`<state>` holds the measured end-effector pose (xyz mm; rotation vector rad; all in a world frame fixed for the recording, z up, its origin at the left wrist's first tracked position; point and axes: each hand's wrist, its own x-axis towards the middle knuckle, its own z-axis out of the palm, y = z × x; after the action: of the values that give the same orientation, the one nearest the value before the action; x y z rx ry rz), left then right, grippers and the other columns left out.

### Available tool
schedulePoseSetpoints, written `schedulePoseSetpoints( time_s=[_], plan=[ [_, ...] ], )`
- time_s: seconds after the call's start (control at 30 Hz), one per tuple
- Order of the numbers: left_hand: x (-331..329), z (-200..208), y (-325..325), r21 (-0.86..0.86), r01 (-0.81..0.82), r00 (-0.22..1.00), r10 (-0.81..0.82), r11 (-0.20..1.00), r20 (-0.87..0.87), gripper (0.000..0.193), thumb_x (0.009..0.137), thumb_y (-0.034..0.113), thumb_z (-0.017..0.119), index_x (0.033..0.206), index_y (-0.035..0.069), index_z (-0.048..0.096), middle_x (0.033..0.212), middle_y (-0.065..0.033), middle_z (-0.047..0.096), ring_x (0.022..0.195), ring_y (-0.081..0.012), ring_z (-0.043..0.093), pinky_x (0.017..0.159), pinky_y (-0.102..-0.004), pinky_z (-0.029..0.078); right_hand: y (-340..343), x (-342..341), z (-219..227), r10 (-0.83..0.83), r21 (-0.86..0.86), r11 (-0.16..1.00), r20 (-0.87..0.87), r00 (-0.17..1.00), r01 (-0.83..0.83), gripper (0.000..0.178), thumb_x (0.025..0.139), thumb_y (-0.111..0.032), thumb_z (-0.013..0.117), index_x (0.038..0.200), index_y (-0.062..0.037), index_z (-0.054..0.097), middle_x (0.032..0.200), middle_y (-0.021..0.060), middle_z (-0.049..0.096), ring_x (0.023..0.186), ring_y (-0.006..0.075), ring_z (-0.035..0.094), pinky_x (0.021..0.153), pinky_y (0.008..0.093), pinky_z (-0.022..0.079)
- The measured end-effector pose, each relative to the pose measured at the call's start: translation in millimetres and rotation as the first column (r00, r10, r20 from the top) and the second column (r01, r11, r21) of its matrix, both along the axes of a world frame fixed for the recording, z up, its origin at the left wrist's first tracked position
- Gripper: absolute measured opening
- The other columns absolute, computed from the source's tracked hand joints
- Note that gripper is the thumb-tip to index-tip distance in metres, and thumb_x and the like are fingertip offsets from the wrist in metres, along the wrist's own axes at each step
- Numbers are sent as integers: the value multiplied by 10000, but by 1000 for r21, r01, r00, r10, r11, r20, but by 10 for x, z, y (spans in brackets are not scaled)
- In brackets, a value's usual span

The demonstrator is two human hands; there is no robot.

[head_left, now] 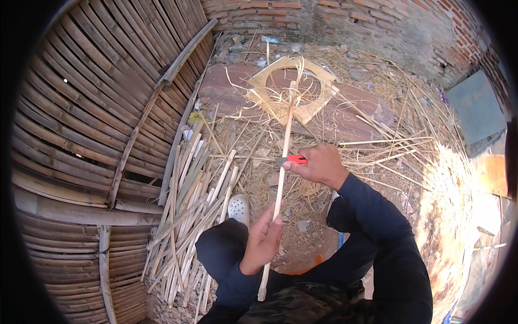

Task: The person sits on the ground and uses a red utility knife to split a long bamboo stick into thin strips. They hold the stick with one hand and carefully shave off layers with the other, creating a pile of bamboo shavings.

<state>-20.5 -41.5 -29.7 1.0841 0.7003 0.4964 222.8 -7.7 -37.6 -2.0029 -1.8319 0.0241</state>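
A long pale bamboo strip [286, 143] slants up from my lap, its far end over a square board with a round hole [259, 81]. My left hand [263, 237] is closed round the strip's lower part. Higher up, my right hand [318, 164] grips a red utility knife [297, 159]. The knife's blade lies across the strip, touching it or very close to it. Thin curled shavings [288, 100] hang about the strip's far end and the board's hole.
Split bamboo strips [186, 216] lie heaped at my left, beside a bamboo slat wall [91, 108]. A brick wall [372, 32] stands at the back. Shavings and loose sticks [388, 148] litter the ground. A grey-green panel [475, 105] leans at the right.
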Motion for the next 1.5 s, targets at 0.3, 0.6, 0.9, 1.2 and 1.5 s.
schedulePoseSetpoints(
  time_s=[0.3, 0.6, 0.9, 1.2, 1.5],
  plan=[
    [-25, -50, 1, 135, -164, 986, 165, 977, 8, 464, 992, 71, 436, 1442, 1, 352, 839, 50, 484, 695, 11, 414, 629, -171, 426, -275, -311, 63, 204, -63, 977, -20, 979, -205, 634, 763, -751, 531, 694, -153, 731, 473, 106, 562, 456, 284, 597, 441, 379, 454],
    [-69, -32, -10, 48, -16, 1000, 17, 999, -8, 461, 997, 87, 444, 1438, -9, 348, 837, 50, 471, 671, -4, 391, 578, -169, 341, 86, 110, -121, -68, 92, 993, -17, 998, 69, 665, 803, -721, 505, 678, -100, 705, 518, 118, 588, 488, 313, 602, 472, 419, 465],
    [-76, -161, -52, 168, -160, 987, 155, 973, 42, 450, 992, 76, 454, 1428, -2, 372, 688, 72, 421, 559, -1, 337, 494, -175, 265, -271, -370, 21, 222, 4, 975, -37, 974, -222, 617, 739, -724, 584, 645, -120, 666, 491, 88, 567, 444, 284, 579, 431, 391, 431],
    [-111, -171, -151, 113, 34, 998, -28, 993, -48, 462, 1001, 83, 446, 1434, -37, 338, 780, 70, 447, 636, 5, 360, 552, -166, 307, 187, 338, -90, -217, -65, 974, 18, 976, 218, 716, 794, -758, 472, 672, -93, 706, 528, 126, 595, 508, 311, 619, 479, 420, 472],
    [-114, -168, -52, 126, -110, 994, 112, 986, -7, 473, 988, 67, 454, 1441, -10, 344, 701, 71, 413, 572, -3, 346, 507, -177, 300, -203, -357, -19, 171, -152, 971, -86, 982, -183, 693, 787, -754, 489, 661, -105, 696, 500, 123, 571, 479, 303, 598, 455, 396, 446]
  ],
)
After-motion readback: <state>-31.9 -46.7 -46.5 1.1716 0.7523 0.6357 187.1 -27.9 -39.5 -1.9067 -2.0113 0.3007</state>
